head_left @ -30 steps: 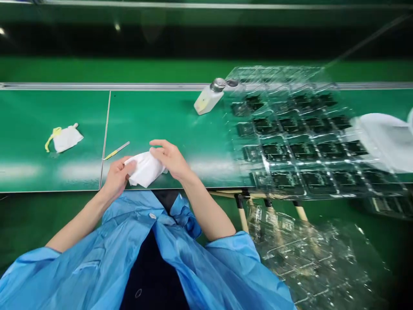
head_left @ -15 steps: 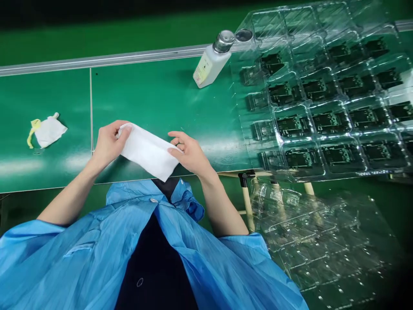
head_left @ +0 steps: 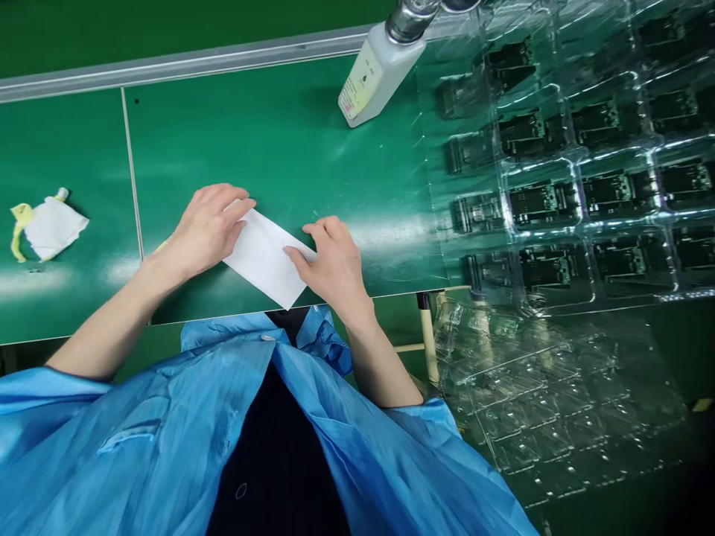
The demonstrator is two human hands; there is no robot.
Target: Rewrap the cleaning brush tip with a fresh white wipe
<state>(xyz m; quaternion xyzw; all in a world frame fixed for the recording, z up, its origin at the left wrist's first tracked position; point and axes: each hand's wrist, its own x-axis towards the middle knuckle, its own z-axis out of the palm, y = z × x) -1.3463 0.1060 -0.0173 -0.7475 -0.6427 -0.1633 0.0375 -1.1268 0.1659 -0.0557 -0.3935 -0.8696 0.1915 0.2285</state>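
Observation:
A white cleaning wipe [head_left: 267, 260], folded flat into a slanted rectangle, lies at the front edge of the green table, one corner reaching the edge. My left hand [head_left: 211, 227] is closed on its upper left end, thumb below and fingers bent over the top. At the right end my right hand [head_left: 335, 268] grips it, thumb on the wipe's face and fingers curled behind the far edge. The fingertips under the wipe are partly hidden.
A white bottle with a metal top [head_left: 383, 71] stands at the back. Clear plastic trays [head_left: 581, 223] with green circuit boards fill the right side. More clear trays [head_left: 558, 402] are below the table edge. A crumpled white cloth with a yellow strip [head_left: 56, 227] lies far left.
The wipe has gone from held up and tilted to flat on the table. My left hand has moved right and turned over it. The view has shifted closer to the table.

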